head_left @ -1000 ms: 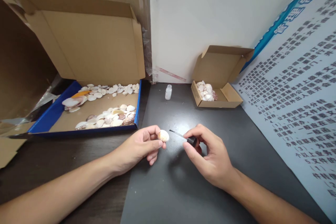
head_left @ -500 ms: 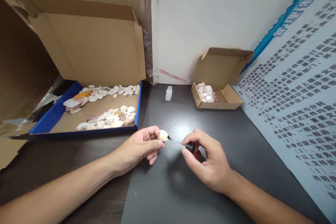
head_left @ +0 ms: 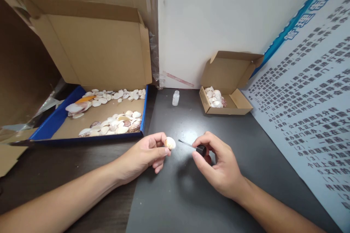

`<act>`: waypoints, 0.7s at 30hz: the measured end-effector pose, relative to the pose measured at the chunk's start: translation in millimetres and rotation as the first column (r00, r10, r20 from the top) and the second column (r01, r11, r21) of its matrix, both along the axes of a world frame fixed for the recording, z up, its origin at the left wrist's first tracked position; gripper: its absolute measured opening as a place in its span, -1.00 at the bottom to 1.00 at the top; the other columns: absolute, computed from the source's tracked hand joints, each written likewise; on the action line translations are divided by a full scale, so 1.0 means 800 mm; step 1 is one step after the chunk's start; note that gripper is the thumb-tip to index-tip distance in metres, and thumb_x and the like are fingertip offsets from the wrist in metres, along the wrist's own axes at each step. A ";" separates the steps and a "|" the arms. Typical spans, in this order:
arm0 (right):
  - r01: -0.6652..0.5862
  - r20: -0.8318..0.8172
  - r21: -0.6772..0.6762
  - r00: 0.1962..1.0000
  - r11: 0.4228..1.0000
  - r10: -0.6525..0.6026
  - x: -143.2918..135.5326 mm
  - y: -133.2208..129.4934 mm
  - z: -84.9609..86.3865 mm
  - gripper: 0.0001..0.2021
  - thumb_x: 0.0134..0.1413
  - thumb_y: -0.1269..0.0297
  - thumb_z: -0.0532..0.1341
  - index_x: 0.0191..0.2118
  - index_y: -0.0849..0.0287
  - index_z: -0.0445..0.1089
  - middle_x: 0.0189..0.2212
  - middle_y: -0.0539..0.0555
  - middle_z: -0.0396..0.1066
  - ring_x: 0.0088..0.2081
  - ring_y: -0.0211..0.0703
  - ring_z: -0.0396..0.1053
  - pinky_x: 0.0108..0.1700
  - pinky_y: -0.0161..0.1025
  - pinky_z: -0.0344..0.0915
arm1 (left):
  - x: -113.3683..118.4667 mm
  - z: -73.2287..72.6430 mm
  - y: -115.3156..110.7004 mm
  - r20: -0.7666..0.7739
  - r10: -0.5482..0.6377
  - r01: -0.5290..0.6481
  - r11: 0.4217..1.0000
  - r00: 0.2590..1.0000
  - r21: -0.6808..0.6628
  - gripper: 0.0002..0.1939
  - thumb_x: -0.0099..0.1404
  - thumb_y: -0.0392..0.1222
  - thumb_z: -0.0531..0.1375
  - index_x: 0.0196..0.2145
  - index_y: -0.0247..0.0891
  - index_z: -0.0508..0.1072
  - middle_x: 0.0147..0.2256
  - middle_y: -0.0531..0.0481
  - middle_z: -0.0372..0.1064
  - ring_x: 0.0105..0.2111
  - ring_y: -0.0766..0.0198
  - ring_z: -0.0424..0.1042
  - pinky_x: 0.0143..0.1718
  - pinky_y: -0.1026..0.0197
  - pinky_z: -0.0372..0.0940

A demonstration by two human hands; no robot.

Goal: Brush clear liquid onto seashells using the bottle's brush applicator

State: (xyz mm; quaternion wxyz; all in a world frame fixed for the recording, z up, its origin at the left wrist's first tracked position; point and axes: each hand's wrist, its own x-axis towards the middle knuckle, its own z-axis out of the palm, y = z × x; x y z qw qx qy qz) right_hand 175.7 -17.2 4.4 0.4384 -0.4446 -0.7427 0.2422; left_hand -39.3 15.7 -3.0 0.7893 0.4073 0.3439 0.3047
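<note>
White and speckled with brown, the seashell (head_left: 171, 143) sits above the grey tabletop (head_left: 169, 196) in your left hand (head_left: 149, 152), its thumb and fingers pinched nearly together on the near edge; that edge grip seems chosen to leave the face towards the brush (head_left: 187, 143) uncovered; your right hand (head_left: 218, 160) has its thumb and forefinger closed to the width of the black cap (head_left: 201, 150), probably because the cap serves as a handle and keeps skin off the bristles; the tip points at the shell, near but apart from it; the uncapped small bottle (head_left: 175, 98) stands upright beyond both hands, presumably within reach yet out of the forearms' way; the blue-sided cardboard box (head_left: 54, 122) on your left and the small cardboard box (head_left: 229, 110) on your right both hold shells, their lids raised, likely for easy access; your forearms slant inwards from the lower corners, the left palm turned inward, its lower fingers loosely curled, the right wrist fairly straight.
</note>
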 end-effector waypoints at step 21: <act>-0.033 -0.027 -0.062 0.999 0.998 0.031 0.001 -0.004 -0.004 -0.83 0.10 0.41 0.19 -0.19 0.08 0.26 -0.50 -0.10 0.19 -0.56 -0.31 0.17 -0.54 -0.37 0.19 | -0.001 -0.003 0.001 0.003 0.000 0.000 1.000 1.000 0.000 -0.72 0.13 -0.15 0.38 -0.39 -0.29 0.33 -0.50 0.16 0.24 -0.65 0.54 0.07 -0.61 0.38 0.16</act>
